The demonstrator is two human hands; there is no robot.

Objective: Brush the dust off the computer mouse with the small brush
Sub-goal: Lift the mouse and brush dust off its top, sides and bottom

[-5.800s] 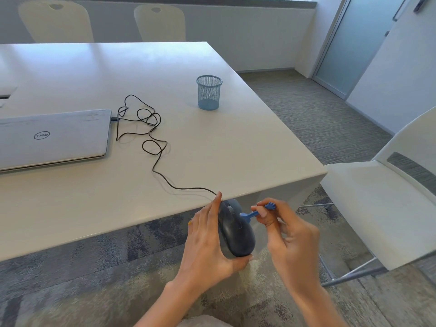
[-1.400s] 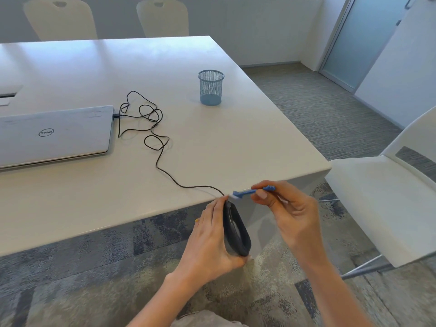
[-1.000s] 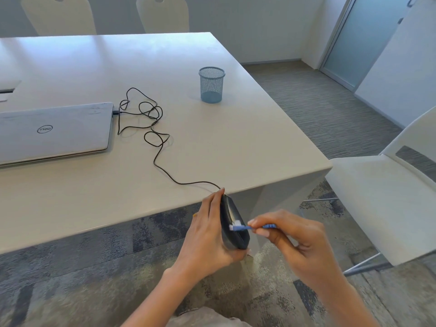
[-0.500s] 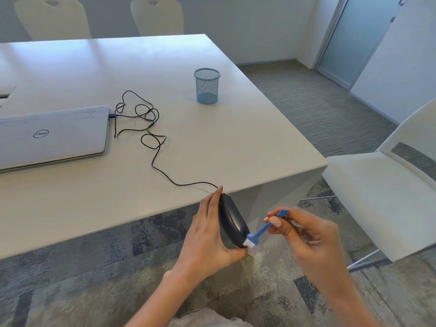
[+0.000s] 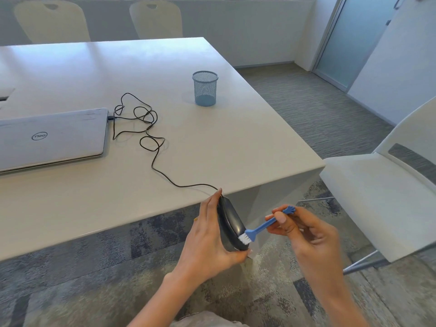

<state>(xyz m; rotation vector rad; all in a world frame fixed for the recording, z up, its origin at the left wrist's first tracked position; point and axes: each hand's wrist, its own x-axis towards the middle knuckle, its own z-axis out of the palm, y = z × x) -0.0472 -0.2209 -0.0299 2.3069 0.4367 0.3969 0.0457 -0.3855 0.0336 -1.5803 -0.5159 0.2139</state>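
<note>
My left hand [image 5: 207, 241] grips a dark wired computer mouse [image 5: 230, 224], held on its edge just off the near edge of the table. My right hand [image 5: 306, 234] pinches a small blue brush [image 5: 266, 225] by its handle. The brush's white bristles [image 5: 244, 238] touch the lower part of the mouse's right side. The mouse's black cable [image 5: 151, 138] runs in loops across the table to the laptop.
A closed silver laptop [image 5: 49, 138] lies at the left on the white table [image 5: 212, 142]. A blue mesh pen cup [image 5: 204, 88] stands further back. A white chair [image 5: 387, 185] stands right of the table corner; two more chairs stand behind the table.
The brush went from above the mouse down along its side to the lower end. My left hand has kept the mouse in nearly the same place.
</note>
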